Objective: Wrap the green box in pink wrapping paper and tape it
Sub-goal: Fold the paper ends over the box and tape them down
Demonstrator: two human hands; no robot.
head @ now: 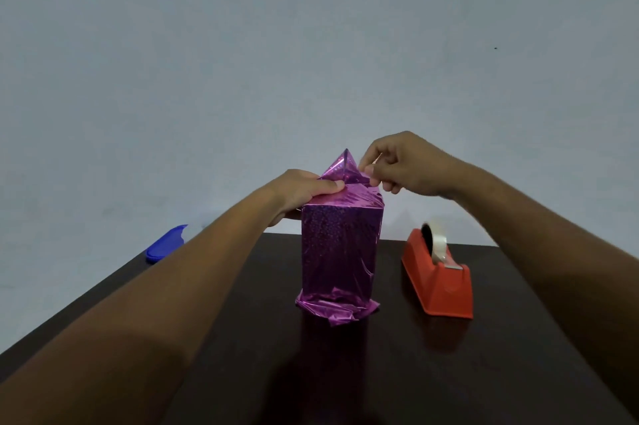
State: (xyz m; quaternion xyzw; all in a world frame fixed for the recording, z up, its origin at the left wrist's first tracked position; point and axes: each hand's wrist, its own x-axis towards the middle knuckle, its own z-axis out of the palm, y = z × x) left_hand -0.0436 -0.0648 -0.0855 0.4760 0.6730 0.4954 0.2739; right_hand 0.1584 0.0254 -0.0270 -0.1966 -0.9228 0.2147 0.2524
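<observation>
The box stands upright on the dark table, fully covered by shiny pink wrapping paper (337,251); no green shows. Loose paper crumples out around its base. At the top a pointed paper flap (345,168) sticks up. My left hand (304,191) lies on the top left edge of the box, thumb pressing the paper down, fingers round the far side. My right hand (397,165) pinches the right edge of the flap between thumb and forefinger.
An orange tape dispenser (439,276) with a roll of clear tape stands to the right of the box. A blue object (164,244) lies at the table's (380,372) far left edge. A plain wall is behind.
</observation>
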